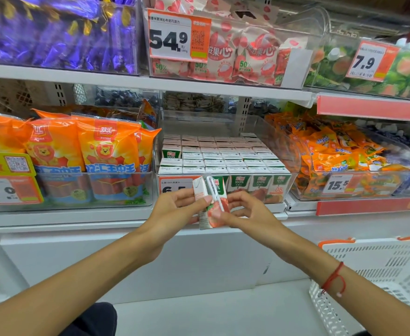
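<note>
Both hands hold one juice carton (208,212) between them, just in front of the shelf lip (126,215). Left hand (174,207) wraps the carton's left side, thumb laid across the face. Right hand (245,212) pinches the lower right edge with curled fingertips. The carton stands near upright, wrapped straw (212,192) facing the camera; this two-sided grip probably serves inspection, since the printed faces stay exposed.

Directly beyond the hands, stacked cartons (225,161) fill a clear bin, and the held carton partly covers the price tag (174,187). Sausage packs (107,151) stand to the left, orange packets (344,149) to the right. The upper shelf edge (199,86) limits lift. Open room lies below and toward the body. A white basket (381,267) sits beside the right forearm, top open
</note>
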Demonstrator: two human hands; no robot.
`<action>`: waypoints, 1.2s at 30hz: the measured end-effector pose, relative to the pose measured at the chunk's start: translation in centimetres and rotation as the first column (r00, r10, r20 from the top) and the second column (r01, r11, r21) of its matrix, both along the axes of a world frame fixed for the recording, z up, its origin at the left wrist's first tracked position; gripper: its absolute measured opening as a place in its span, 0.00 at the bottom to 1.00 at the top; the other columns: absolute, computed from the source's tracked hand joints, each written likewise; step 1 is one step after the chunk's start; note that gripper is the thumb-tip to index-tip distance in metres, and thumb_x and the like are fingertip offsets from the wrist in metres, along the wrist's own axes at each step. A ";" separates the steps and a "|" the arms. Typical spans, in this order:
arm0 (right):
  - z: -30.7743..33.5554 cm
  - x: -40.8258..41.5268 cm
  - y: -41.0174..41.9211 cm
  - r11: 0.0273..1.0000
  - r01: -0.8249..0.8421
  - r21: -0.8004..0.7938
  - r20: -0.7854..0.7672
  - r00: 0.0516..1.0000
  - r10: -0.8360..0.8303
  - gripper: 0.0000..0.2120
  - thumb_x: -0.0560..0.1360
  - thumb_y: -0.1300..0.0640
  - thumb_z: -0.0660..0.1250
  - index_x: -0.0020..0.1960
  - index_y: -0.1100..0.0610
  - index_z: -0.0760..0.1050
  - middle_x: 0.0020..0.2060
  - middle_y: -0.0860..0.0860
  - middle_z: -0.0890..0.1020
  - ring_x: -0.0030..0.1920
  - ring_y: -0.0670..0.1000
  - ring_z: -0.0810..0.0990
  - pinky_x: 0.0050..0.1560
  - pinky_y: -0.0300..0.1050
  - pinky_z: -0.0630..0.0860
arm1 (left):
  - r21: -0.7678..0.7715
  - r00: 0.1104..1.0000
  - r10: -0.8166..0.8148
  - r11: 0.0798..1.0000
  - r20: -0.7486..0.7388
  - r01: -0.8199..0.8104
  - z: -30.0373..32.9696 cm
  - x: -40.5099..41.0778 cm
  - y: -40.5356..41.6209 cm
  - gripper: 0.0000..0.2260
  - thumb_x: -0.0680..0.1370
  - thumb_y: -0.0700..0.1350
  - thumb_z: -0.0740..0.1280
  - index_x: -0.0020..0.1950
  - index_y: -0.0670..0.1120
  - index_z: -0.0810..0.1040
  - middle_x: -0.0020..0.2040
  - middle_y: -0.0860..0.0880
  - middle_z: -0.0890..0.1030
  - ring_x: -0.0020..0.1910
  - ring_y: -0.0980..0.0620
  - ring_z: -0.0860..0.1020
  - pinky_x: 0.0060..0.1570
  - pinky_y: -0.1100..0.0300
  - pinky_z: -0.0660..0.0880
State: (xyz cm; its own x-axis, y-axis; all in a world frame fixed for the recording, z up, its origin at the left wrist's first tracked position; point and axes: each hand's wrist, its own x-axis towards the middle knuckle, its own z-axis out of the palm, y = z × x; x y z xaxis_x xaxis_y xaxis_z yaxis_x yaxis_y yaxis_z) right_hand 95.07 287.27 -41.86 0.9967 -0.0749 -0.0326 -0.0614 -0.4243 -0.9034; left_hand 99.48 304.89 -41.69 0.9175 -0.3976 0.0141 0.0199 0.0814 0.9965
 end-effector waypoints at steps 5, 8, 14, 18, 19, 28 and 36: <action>0.8 0.0 -0.7 0.969 -0.102 0.227 -0.037 0.993 0.113 0.12 0.72 0.47 0.70 0.55 0.46 0.79 0.50 0.42 0.85 0.53 0.44 0.83 0.57 0.41 0.79 | -0.030 0.997 -0.066 0.997 -0.027 0.066 0.3 0.4 0.5 0.12 0.78 0.45 0.68 0.62 0.49 0.79 0.52 0.53 0.85 0.51 0.57 0.83 0.48 0.68 0.79; 1.0 -0.1 -0.8 0.957 -0.125 0.261 -0.070 0.987 0.148 0.14 0.76 0.52 0.68 0.61 0.49 0.78 0.53 0.44 0.85 0.56 0.45 0.82 0.58 0.42 0.78 | -0.014 0.994 -0.108 0.994 -0.015 0.108 0.3 0.4 0.7 0.11 0.80 0.45 0.66 0.61 0.51 0.79 0.53 0.53 0.85 0.53 0.57 0.83 0.50 0.68 0.79; 1.1 -0.4 -0.7 0.958 -0.050 0.284 -0.028 0.998 0.060 0.17 0.71 0.55 0.74 0.59 0.51 0.80 0.54 0.54 0.84 0.55 0.52 0.83 0.60 0.47 0.78 | 0.042 0.991 -0.132 0.990 0.010 0.131 -0.2 0.5 0.7 0.12 0.81 0.44 0.64 0.64 0.51 0.78 0.53 0.51 0.85 0.53 0.54 0.83 0.53 0.63 0.79; 0.7 -0.3 -0.2 0.995 0.058 0.079 0.118 0.991 -0.067 0.19 0.64 0.53 0.80 0.53 0.47 0.80 0.46 0.50 0.83 0.45 0.50 0.83 0.51 0.43 0.81 | 0.117 0.996 -0.085 0.990 0.019 0.083 -0.5 0.7 0.4 0.10 0.81 0.44 0.64 0.58 0.57 0.80 0.48 0.56 0.86 0.48 0.57 0.84 0.46 0.65 0.80; 0.6 -0.3 0.0 0.996 0.078 0.032 0.164 0.983 -0.082 0.19 0.63 0.53 0.81 0.52 0.47 0.80 0.44 0.49 0.83 0.43 0.49 0.82 0.48 0.42 0.80 | 0.108 0.997 -0.080 0.991 -0.013 0.081 -0.4 0.8 0.2 0.09 0.81 0.45 0.64 0.56 0.57 0.81 0.48 0.56 0.86 0.47 0.58 0.84 0.44 0.65 0.81; 0.4 -0.7 0.8 0.999 -0.029 -0.017 0.283 0.959 0.033 0.23 0.64 0.53 0.81 0.53 0.45 0.72 0.48 0.35 0.80 0.49 0.39 0.80 0.44 0.37 0.80 | 0.167 0.968 -0.071 0.985 0.241 0.031 -0.3 0.3 0.1 0.16 0.71 0.51 0.75 0.56 0.63 0.77 0.47 0.67 0.83 0.47 0.68 0.81 0.40 0.75 0.75; 2.3 -1.1 -0.3 0.953 -0.076 0.293 0.231 0.973 0.006 0.19 0.65 0.42 0.70 0.49 0.53 0.81 0.42 0.42 0.84 0.49 0.44 0.83 0.50 0.38 0.80 | 0.303 0.743 -0.080 0.938 0.665 -0.169 0.3 0.3 0.6 0.27 0.69 0.45 0.78 0.63 0.62 0.71 0.60 0.64 0.76 0.61 0.65 0.73 0.56 0.77 0.68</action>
State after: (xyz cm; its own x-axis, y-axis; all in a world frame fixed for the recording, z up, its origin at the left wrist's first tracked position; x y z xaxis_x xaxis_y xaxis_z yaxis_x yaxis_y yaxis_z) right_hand 94.01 286.94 -39.57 0.9826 -0.0553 0.1776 0.1691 -0.1318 -0.9767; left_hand 99.73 305.47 -41.40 0.7395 -0.4514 0.4994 -0.6447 -0.2614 0.7183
